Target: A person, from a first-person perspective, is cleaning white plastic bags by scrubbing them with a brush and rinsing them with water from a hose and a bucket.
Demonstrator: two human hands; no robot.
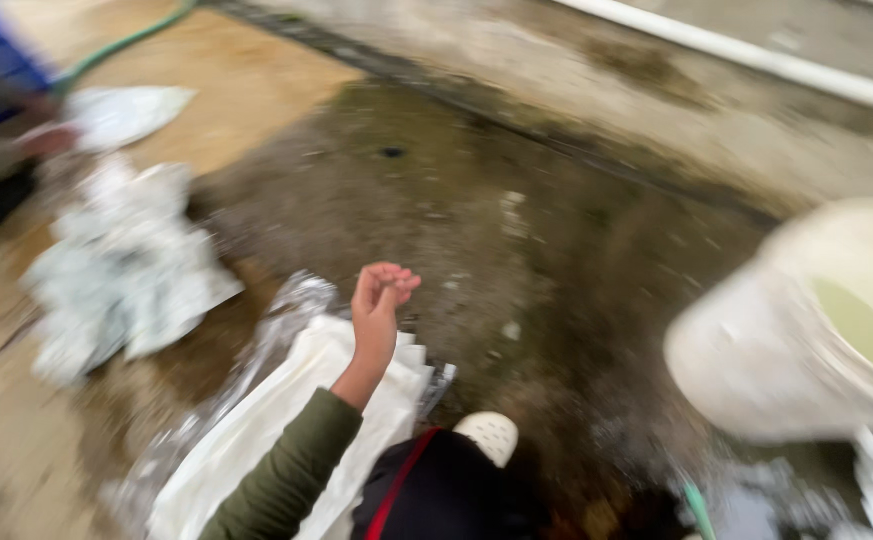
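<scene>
White cloth [286,420] lies on wet floor [516,260]; left hand [376,305] hovers above, fingers loosely curled, holding nothing. White bucket [756,360] at right. Right hand unseen.

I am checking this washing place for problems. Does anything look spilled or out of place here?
Yes. The floor is wet and dark, with suds under the white cloth. A white bucket at the right looks tilted. The left hand is raised and holds nothing.

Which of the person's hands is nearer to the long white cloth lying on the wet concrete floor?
Left, it seems. The left hand, in a green sleeve, is raised just over the long white cloth's upper end; the right hand is out of view.
</scene>
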